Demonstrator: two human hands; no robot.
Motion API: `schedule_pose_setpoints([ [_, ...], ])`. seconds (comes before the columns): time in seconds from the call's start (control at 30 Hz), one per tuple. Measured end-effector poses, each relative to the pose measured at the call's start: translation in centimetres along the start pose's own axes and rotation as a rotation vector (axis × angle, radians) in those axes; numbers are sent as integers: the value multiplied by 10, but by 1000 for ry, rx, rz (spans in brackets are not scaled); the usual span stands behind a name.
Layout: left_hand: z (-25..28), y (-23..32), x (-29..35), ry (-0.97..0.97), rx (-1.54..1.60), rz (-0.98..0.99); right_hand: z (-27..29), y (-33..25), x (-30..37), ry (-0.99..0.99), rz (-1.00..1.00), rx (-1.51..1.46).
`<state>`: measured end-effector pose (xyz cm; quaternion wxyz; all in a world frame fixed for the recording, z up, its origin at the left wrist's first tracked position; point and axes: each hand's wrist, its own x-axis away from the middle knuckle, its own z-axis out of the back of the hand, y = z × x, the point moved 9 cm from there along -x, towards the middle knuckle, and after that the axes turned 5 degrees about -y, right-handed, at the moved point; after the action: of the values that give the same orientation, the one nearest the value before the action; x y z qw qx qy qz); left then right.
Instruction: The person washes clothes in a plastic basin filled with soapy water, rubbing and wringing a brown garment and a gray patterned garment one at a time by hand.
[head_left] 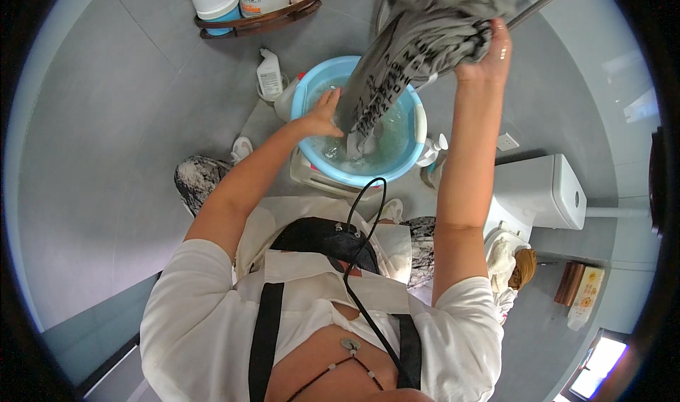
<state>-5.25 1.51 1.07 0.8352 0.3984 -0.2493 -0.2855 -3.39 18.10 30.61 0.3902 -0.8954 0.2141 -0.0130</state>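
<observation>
A wet grey garment (425,51) with black printed lettering hangs from my right hand (489,55), raised at the upper right with its fingers closed on the bunched cloth. The lower end slants down into a light blue basin (333,170) of cloudy, sudsy water. Over the basin's left side is my left hand (324,117), open, with fingers stretched and thumb apart. It is right beside the garment's lower part; whether it touches the cloth I cannot tell. Water glistens on my right fingers.
The basin sits on a light-coloured stool (312,179). A white bottle (269,75) stands to the left, a pump bottle (431,150) to the right. A corner shelf (262,25) holds tubs. At the right are a white toilet (528,193) and piled clothes (503,260).
</observation>
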Motion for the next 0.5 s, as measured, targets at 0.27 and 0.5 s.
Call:
schedule_pose_setpoints([
  [0.27,8,-26,-25,191,789,-9,12,1,7,6,74,-34],
  [0.5,25,-34,-10,519,259,66,116,70,7,131,-26,-22],
])
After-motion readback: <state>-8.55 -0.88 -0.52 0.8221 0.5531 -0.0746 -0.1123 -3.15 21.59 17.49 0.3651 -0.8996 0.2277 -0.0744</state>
